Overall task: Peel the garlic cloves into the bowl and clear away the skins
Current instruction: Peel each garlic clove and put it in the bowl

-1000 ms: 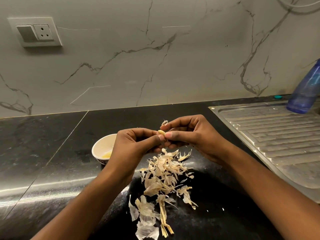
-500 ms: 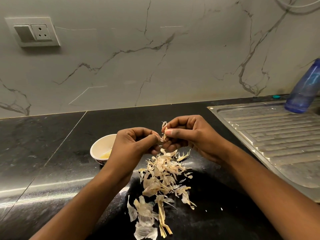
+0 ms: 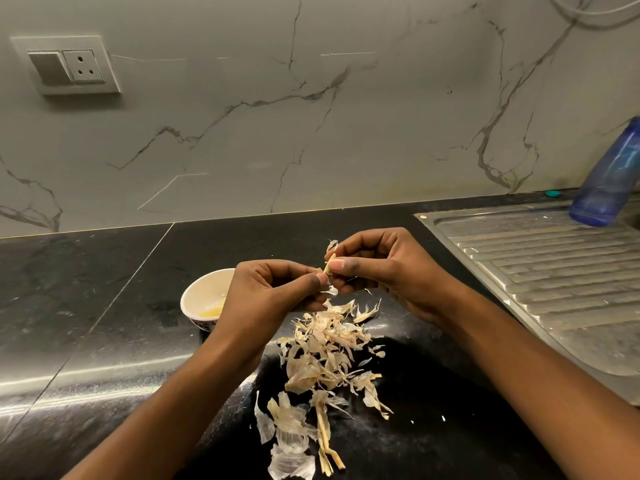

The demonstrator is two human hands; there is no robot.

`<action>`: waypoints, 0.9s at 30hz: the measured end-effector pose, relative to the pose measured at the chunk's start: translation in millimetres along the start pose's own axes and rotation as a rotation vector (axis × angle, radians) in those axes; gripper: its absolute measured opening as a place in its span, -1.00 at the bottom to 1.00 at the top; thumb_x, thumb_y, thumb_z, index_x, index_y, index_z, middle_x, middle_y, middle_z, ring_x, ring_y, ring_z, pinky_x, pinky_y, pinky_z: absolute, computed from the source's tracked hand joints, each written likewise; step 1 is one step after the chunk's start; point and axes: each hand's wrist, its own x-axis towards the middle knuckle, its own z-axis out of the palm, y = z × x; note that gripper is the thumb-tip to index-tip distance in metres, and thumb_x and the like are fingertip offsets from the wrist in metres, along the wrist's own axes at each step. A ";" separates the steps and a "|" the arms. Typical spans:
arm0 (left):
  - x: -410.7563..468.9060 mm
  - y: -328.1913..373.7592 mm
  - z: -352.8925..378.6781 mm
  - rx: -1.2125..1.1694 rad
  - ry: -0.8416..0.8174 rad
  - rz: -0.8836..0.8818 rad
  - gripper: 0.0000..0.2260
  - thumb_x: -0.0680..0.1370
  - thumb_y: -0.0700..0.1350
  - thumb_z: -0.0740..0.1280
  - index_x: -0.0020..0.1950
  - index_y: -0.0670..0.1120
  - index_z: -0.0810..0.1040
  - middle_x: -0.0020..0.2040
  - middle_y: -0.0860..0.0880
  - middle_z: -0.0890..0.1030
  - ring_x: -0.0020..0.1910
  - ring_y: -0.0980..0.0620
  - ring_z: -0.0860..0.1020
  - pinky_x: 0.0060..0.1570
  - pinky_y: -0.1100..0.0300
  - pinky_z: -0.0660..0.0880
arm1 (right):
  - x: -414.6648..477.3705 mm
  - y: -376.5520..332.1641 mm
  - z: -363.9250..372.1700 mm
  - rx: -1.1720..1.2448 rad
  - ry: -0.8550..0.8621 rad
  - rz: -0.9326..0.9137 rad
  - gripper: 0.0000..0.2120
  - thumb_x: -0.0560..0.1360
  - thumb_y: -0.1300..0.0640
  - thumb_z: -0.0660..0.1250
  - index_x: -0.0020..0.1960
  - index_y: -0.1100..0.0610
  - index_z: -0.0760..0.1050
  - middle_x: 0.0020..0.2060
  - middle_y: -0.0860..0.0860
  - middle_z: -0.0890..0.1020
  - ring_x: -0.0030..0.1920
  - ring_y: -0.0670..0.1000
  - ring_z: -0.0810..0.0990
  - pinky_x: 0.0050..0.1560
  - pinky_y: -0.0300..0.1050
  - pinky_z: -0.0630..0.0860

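Over the black counter, my left hand (image 3: 273, 292) and my right hand (image 3: 381, 268) meet fingertip to fingertip. Between them is a small garlic clove (image 3: 329, 264) with papery skin sticking up from it; my right thumb and fingers pinch it, and my left thumb and forefinger pinch the skin at its lower end. A small white bowl (image 3: 201, 296) with pale peeled garlic inside stands just left of my left hand, partly hidden by it. A pile of loose garlic skins (image 3: 325, 355) lies on the counter below my hands and trails toward me.
A steel sink drainboard (image 3: 540, 271) fills the right side, with a blue plastic bottle (image 3: 609, 178) at its far end and a small teal cap (image 3: 552, 193) near the wall. A marble backsplash carries a switch and socket plate (image 3: 67, 65) at upper left.
My right hand has lifted slightly and pulled a little away from the left, stretching skin off the clove. The bowl and skin pile stay put.
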 end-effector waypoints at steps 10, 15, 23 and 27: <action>2.0 2.6 -1.4 -0.119 0.053 -0.046 -0.80 0.56 -0.37 0.40 -0.20 -0.20 0.76 -0.19 -0.27 0.70 -0.27 -0.09 0.65 -0.23 0.20 0.63 | 1.0 1.8 2.0 0.057 -0.054 0.046 -0.87 0.56 0.31 0.45 0.08 0.30 0.70 -0.07 0.24 0.73 -0.15 0.09 0.72 -0.09 -0.08 0.70; 0.7 8.5 1.0 -0.260 0.000 -0.138 -0.72 0.58 -0.40 0.33 -0.25 -0.21 0.73 -0.21 -0.24 0.68 -0.30 -0.03 0.62 -0.29 0.25 0.62 | 0.3 5.2 5.7 0.126 -0.068 0.028 -0.84 0.57 0.35 0.41 0.13 0.32 0.67 -0.05 0.23 0.74 -0.11 0.09 0.72 -0.07 -0.08 0.70; 0.0 10.4 -0.8 -0.265 0.010 -0.117 -0.90 0.37 -0.21 0.49 -0.17 -0.21 0.77 -0.15 -0.28 0.71 -0.21 -0.13 0.65 -0.22 0.21 0.66 | 0.5 2.1 2.1 0.077 0.004 -0.029 -0.86 0.53 0.29 0.47 0.08 0.28 0.70 -0.09 0.21 0.74 -0.14 0.09 0.72 -0.05 -0.08 0.71; -0.7 7.8 -2.0 -0.156 0.025 -0.073 -0.86 0.40 -0.17 0.51 -0.12 -0.22 0.77 -0.12 -0.31 0.72 -0.20 -0.16 0.69 -0.19 0.17 0.67 | -0.5 0.1 1.5 -0.091 0.055 -0.080 -0.87 0.54 0.34 0.49 0.07 0.32 0.71 -0.11 0.21 0.76 -0.16 0.09 0.75 -0.08 -0.11 0.70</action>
